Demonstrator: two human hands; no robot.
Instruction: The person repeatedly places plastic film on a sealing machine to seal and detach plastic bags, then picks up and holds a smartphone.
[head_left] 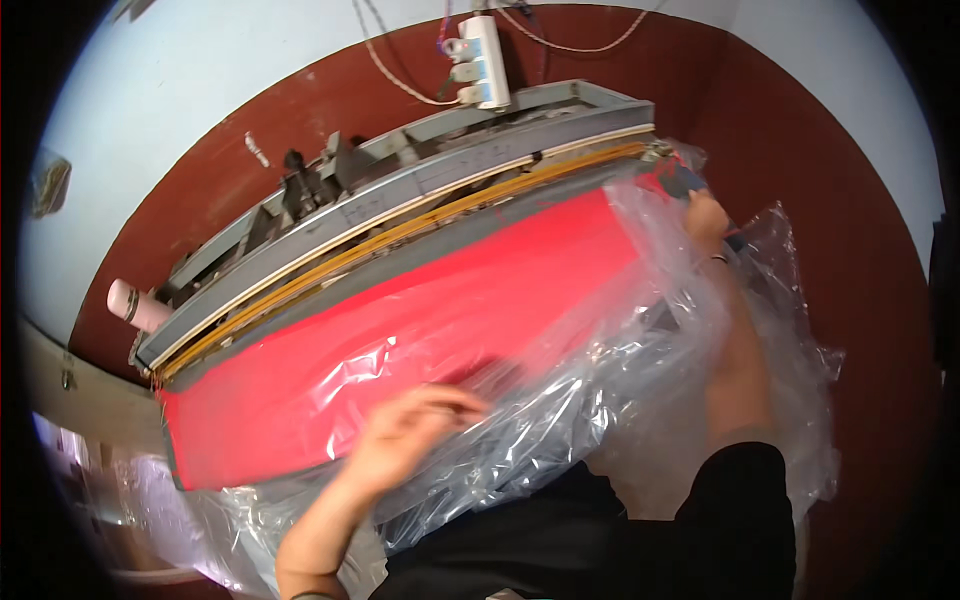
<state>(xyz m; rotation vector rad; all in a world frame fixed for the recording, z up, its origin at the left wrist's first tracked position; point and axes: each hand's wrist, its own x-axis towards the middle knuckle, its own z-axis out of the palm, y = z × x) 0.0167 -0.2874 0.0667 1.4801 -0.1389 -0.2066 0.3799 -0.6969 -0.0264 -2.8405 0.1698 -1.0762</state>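
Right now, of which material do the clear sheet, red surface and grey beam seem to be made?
Clear sheet: thin, glossy plastic film, see-through with sharp creases. Red surface: smooth, possibly fabric or plastic; shiny glare leaves this open. Grey beam: probably painted metal, dull, with hard edges.

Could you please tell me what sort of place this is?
It is probably a small workshop: a long grey metal machine stands at the far side of a red work surface, loose clear plastic film partly covers that surface, and a white power strip shows beyond the machine.
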